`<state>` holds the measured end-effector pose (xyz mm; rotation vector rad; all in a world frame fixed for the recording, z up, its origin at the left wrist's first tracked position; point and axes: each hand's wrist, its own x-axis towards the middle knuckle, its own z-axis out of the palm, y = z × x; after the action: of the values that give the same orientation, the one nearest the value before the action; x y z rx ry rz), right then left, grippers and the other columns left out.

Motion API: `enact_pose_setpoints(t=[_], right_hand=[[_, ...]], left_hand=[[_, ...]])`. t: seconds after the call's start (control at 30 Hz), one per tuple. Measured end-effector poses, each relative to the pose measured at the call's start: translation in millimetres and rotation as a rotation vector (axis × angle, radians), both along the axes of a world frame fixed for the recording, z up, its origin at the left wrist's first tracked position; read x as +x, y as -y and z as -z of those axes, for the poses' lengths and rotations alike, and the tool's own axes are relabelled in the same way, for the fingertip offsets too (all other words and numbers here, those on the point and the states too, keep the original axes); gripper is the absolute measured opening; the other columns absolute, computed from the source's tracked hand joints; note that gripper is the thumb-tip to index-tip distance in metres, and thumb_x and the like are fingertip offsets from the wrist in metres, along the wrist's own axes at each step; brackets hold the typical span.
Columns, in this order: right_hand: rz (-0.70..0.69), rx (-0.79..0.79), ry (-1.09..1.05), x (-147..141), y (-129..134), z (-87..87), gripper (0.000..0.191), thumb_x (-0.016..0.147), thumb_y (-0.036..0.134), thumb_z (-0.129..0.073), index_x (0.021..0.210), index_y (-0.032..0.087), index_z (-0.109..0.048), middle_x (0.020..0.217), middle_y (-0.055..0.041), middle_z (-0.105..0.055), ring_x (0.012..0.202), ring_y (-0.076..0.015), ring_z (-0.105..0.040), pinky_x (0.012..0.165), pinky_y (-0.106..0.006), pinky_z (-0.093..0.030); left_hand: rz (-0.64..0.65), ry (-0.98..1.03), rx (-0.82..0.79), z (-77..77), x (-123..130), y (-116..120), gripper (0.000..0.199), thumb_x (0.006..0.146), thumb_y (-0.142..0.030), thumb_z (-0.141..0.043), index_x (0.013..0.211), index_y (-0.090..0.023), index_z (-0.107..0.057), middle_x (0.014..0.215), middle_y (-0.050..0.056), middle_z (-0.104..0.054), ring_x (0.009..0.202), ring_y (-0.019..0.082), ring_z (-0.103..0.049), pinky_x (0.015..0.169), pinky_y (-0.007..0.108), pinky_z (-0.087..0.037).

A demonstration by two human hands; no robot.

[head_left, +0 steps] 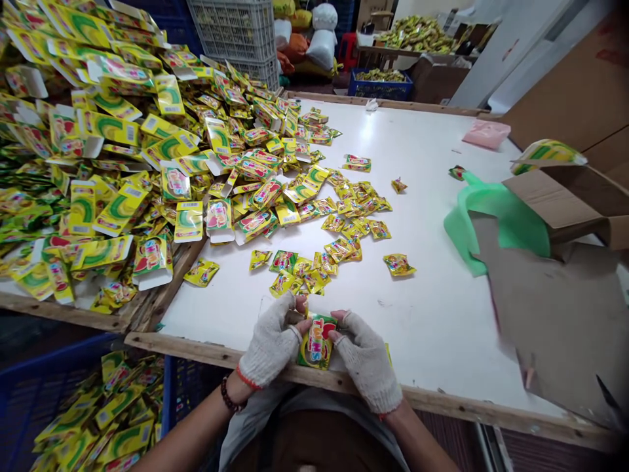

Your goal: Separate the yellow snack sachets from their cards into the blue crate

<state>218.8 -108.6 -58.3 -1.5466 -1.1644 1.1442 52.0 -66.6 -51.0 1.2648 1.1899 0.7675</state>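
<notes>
Close to the table's front edge, a small green and yellow printed candy box (317, 341) is pinched between my two hands, its printed face turned up. My left hand (273, 341), in a whitish knit fingerless glove, grips its left side with the thumb in front. Gloved the same way, my right hand (367, 357) holds the right side by thumb and fingers. A yellow edge of something shows beside the right hand, mostly hidden. Just beyond my hands lies a loose group of small wrapped candies (314, 265). One candy packet (399, 265) lies apart to the right.
A tall heap of candy boxes (122, 131) and packets covers the left. Below it stands a blue crate (167, 393) of boxes. At right are cardboard (560, 321), green foam sheet (496, 203) and an open carton (580, 190). A wooden rim (442, 406) edges the white table.
</notes>
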Motion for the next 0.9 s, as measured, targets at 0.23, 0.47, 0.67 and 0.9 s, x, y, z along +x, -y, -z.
enact_pose_setpoints(t=[0.23, 0.47, 0.67, 0.9], right_hand=[[-0.104, 0.013, 0.099, 9.1, -9.3, -10.3, 0.023, 0.083, 0.028, -0.049, 0.094, 0.018, -0.066, 0.089, -0.0052, -0.070, 0.079, -0.0183, -0.063, 0.070, -0.030, -0.053], [-0.130, 0.063, 0.086, 9.0, -20.7, -13.6, 0.018, 0.082, 0.028, -0.052, 0.093, 0.016, -0.059, 0.074, -0.0015, -0.062, 0.067, -0.0143, -0.058, 0.061, -0.024, -0.049], [-0.228, 0.077, 0.101, 10.9, -22.1, -15.5, 0.028, 0.082, 0.023, -0.050, 0.109, 0.017, -0.057, 0.100, -0.0061, -0.065, 0.090, -0.0181, -0.060, 0.079, -0.030, -0.050], [-0.211, 0.181, 0.167, 13.3, -18.2, -13.5, 0.021, 0.083, 0.023, -0.050, 0.099, 0.018, -0.063, 0.095, -0.0054, -0.067, 0.087, -0.0182, -0.062, 0.079, -0.030, -0.052]], left_hand=[[0.064, 0.088, -0.070, -5.2, -1.3, -7.0, 0.029, 0.073, -0.031, -0.065, 0.094, -0.016, -0.052, 0.084, 0.001, -0.059, 0.076, 0.014, -0.058, 0.069, 0.027, -0.050], [0.137, 0.046, -0.002, -18.8, -2.5, -11.0, 0.012, 0.075, -0.022, -0.062, 0.080, -0.014, -0.056, 0.080, 0.001, -0.059, 0.078, 0.014, -0.056, 0.074, 0.026, -0.048], [0.209, -0.051, 0.052, -23.9, -6.0, -15.5, 0.015, 0.078, -0.025, -0.058, 0.088, -0.014, -0.057, 0.085, 0.003, -0.059, 0.080, 0.014, -0.056, 0.074, 0.027, -0.047], [0.236, 0.089, -0.006, -23.1, -7.3, -16.4, 0.025, 0.075, -0.027, -0.062, 0.096, -0.017, -0.052, 0.090, 0.003, -0.059, 0.080, 0.015, -0.057, 0.073, 0.027, -0.047]])
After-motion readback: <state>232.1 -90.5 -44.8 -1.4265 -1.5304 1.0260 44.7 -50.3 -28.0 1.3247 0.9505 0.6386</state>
